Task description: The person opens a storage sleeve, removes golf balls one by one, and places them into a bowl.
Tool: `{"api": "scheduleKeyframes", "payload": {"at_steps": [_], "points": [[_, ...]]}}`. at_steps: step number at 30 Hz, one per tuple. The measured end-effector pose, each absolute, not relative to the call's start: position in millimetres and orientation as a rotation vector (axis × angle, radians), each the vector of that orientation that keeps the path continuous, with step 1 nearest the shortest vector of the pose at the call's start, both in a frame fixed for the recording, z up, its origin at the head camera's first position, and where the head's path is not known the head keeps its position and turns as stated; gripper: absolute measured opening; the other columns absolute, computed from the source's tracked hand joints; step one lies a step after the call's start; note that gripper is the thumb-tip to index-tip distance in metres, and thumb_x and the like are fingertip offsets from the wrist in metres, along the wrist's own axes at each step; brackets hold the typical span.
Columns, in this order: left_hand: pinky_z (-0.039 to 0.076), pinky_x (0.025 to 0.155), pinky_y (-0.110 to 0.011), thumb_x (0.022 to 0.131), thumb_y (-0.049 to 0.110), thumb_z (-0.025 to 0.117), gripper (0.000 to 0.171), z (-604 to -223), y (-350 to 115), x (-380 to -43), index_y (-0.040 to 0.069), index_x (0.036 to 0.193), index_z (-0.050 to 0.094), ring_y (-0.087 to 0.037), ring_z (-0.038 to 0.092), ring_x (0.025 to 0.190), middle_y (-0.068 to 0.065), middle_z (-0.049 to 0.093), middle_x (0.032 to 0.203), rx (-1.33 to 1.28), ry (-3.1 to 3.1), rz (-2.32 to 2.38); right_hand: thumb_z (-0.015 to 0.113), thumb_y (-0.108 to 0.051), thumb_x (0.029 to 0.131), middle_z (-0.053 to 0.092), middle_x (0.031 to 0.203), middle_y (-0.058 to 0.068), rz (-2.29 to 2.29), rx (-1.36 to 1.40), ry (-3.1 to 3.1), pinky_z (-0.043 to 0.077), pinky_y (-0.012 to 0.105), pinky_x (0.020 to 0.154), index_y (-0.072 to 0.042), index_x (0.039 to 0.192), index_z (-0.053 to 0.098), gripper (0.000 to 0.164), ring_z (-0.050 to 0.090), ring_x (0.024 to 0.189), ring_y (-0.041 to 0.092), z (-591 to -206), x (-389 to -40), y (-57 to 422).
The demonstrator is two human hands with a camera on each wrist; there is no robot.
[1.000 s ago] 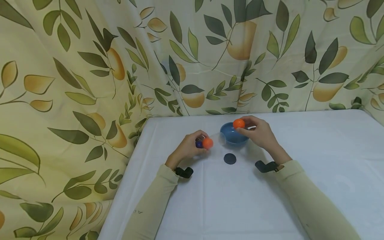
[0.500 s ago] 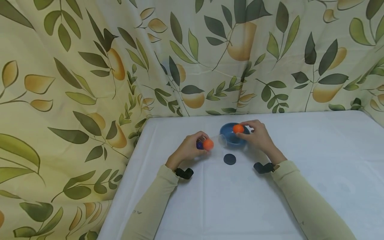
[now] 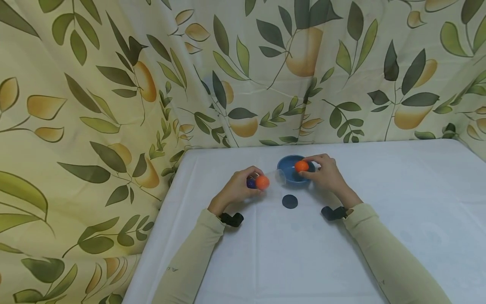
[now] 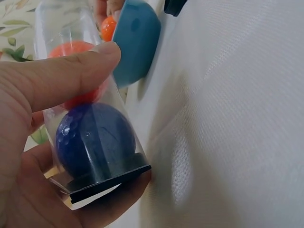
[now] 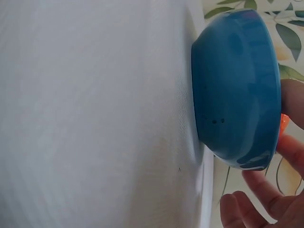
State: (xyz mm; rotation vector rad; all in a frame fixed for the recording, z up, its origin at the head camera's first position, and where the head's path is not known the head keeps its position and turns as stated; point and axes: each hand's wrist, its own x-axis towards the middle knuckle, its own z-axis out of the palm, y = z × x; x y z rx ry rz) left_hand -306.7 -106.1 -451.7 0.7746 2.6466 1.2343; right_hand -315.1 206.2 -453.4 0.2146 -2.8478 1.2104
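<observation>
My left hand (image 3: 241,185) grips a clear plastic tube (image 3: 280,176), held tilted with its far end toward the bowl. Inside, a dark blue golf ball (image 4: 95,137) sits against the black end, and an orange ball (image 3: 262,182) lies just beyond it, partly behind my thumb in the left wrist view. With thumb and fingers, my right hand (image 3: 329,174) pinches another orange ball (image 3: 301,166) low over the blue bowl (image 3: 284,165). In the right wrist view the bowl wall (image 5: 237,90) hides most of that ball; whether it touches the bottom I cannot tell.
A flat dark disc (image 3: 290,202) lies on the white tablecloth (image 3: 288,253) in front of the bowl. Behind the table's back edge hangs a curtain (image 3: 243,84) printed with leaves and fruit.
My right hand has lowered the orange ball from above the bowl's right side down into its opening. My left hand and the tube have stayed nearly still.
</observation>
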Motion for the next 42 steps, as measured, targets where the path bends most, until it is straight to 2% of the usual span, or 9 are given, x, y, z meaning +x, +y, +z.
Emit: {"api": "scheduleKeyframes", "payload": {"at_steps": [5,12,22,29,32,37,42], "points": [[0.047,0.107,-0.046,0.08,0.008,0.086,0.051,-452.0,-107.3,-307.4,0.018,0.124,0.062,-0.024,0.062,0.113,-0.008,0.069,0.121,0.777,2.632,1.244,0.076,-0.027,0.093,0.044,0.144,0.029,1.2,0.21,-2.859,0.045,0.06,0.106,-0.005,0.136,0.062,0.05,0.037,0.129,0.046,-454.6,-315.1,206.8],[0.048,0.106,-0.047,0.081,0.008,0.086,0.05,-452.3,-107.5,-308.1,0.018,0.124,0.062,-0.024,0.062,0.113,-0.009,0.069,0.122,0.774,2.624,1.237,0.068,-0.02,0.098,0.046,0.143,0.028,1.233,0.197,-2.826,0.043,0.063,0.109,-0.004,0.127,0.067,0.034,0.039,0.134,0.047,-453.8,-316.3,209.5],[0.048,0.106,-0.047,0.081,0.008,0.086,0.051,-451.0,-104.9,-306.9,0.02,0.124,0.062,-0.024,0.062,0.113,-0.008,0.069,0.121,0.764,2.619,1.225,0.065,-0.019,0.099,0.053,0.138,0.027,1.261,0.278,-2.793,0.045,0.062,0.107,0.0,0.129,0.064,0.035,0.045,0.134,0.045,-434.6,-307.9,213.1],[0.049,0.105,-0.045,0.081,0.01,0.087,0.05,-451.3,-105.7,-307.0,0.019,0.124,0.063,-0.022,0.063,0.11,-0.008,0.07,0.119,0.783,2.633,1.224,0.062,-0.024,0.101,0.051,0.137,0.026,1.253,0.289,-2.779,0.045,0.059,0.107,0.0,0.133,0.061,0.039,0.045,0.129,0.045,-409.9,-296.0,209.5],[0.049,0.105,-0.045,0.081,0.01,0.087,0.05,-450.7,-105.8,-306.5,0.018,0.124,0.063,-0.022,0.063,0.109,-0.008,0.07,0.118,0.789,2.63,1.212,0.063,-0.023,0.101,0.057,0.13,0.022,1.247,0.332,-2.786,0.05,0.052,0.098,-0.001,0.133,0.059,0.039,0.053,0.119,0.039,-408.3,-283.7,205.5],[0.05,0.103,-0.045,0.081,0.01,0.086,0.05,-447.5,-105.7,-304.2,0.019,0.125,0.063,-0.022,0.063,0.108,-0.007,0.07,0.118,0.81,2.632,1.168,0.067,-0.019,0.1,0.068,0.106,0.011,1.286,0.482,-2.788,0.053,0.029,0.077,-0.003,0.131,0.06,0.036,0.063,0.093,0.024,-423.1,-261.1,198.1],[0.051,0.102,-0.043,0.082,0.009,0.086,0.05,-444.1,-103.9,-302.0,0.018,0.125,0.063,-0.021,0.064,0.109,-0.006,0.071,0.119,0.85,2.638,1.106,0.066,-0.015,0.099,0.072,0.101,0.011,1.404,0.615,-2.744,0.051,0.023,0.07,-0.001,0.131,0.055,0.036,0.063,0.084,0.015,-437.6,-245.7,193.7]]}}
